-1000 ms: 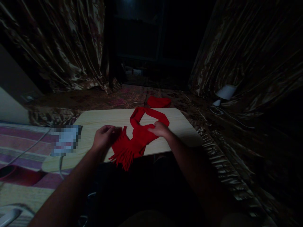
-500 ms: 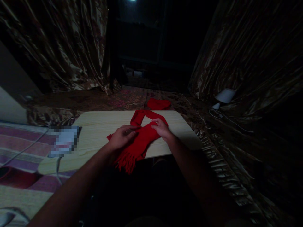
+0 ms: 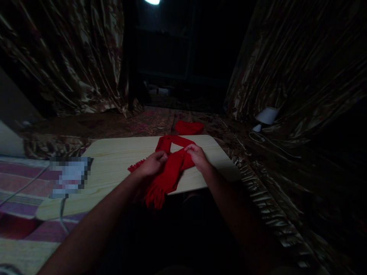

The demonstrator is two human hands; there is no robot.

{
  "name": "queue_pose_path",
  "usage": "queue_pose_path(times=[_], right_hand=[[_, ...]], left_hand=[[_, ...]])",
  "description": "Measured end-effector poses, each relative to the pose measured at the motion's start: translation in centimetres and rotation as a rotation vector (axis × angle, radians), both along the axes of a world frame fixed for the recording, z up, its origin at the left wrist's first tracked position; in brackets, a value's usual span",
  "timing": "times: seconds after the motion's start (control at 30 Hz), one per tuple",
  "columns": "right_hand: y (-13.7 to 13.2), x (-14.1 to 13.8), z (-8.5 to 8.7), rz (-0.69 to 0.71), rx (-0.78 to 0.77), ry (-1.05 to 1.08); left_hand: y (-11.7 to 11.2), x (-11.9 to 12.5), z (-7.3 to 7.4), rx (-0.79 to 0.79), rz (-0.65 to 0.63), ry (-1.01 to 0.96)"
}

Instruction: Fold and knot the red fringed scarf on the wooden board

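Note:
A red fringed scarf [image 3: 169, 172] lies on a pale wood-grain table [image 3: 114, 152], its band looped at the far side and its two ends crossed. One fringed end hangs over the near edge; the other points left. My left hand [image 3: 155, 162] is closed, pinching the scarf by the crossing. On the other side my right hand [image 3: 196, 156] grips the scarf's upper edge between thumb and fingers. Just beyond the table's far edge sits a folded red cloth item [image 3: 189, 127], its kind unclear in the dim light.
A blurred-out flat object [image 3: 71, 176] lies at the table's left, with a pale cable [image 3: 61, 215] running below it. A small white lamp [image 3: 266, 115] stands at the right with its cord. Patterned curtains [image 3: 100, 57] hang at the back; striped fabric [image 3: 23, 183] spreads to the left.
My left hand has moved a little to the right over the scarf, its fingers now more closed. More of the left fringe shows. The whole view has shifted slightly.

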State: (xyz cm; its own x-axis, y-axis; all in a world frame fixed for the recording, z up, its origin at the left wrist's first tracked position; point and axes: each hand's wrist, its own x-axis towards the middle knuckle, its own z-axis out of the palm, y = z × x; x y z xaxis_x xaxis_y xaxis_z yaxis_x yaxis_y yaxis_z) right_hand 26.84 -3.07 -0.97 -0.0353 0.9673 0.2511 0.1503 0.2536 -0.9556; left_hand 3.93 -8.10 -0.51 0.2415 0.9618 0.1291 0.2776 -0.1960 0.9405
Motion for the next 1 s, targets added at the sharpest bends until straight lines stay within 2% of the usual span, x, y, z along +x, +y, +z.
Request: queue_pose_path(times=[0.1,0.23,0.37,0.43,0.5,0.6,0.67,0.77,0.87,1.0], right_hand=[[0.8,1.4,-0.3,-0.101,-0.031,0.054],[1.5,2.4,-1.0,-0.178,-0.038,-0.013],[1.9,2.6,-1.7,-0.315,-0.059,-0.074],[2.0,2.7,-1.6,-0.331,-0.103,-0.155],[1.8,2.6,-1.2,-0.295,-0.095,-0.289],[0.9,2.0,-0.2,-0.265,0.096,-0.529],[0.1,1.3,0.5,-0.22,0.25,-0.655],[-0.9,-0.2,1.1,-0.039,0.387,-0.752],[-0.8,-1.5,1.1,0.108,0.409,-0.774],[0.6,-2.6,0.6,0.116,0.293,-0.872]], left_hand=[[0.3,-1.3,-0.2,-0.044,0.082,-0.15],[0.4,-2.3,0.0,-0.162,0.236,-0.394],[-0.2,-2.2,0.5,-0.254,0.262,-0.548],[-0.8,-2.0,0.6,-0.298,0.215,-0.492],[-1.3,-1.8,0.8,-0.305,0.129,-0.323],[-1.8,-1.5,1.0,-0.195,0.002,-0.006],[-1.8,-1.3,1.0,-0.136,-0.03,0.133],[-1.6,-1.0,0.7,-0.114,-0.047,0.244],[-1.5,-0.8,0.2,-0.029,-0.109,0.273],[-1.8,-0.6,-0.2,0.088,-0.164,0.373]])
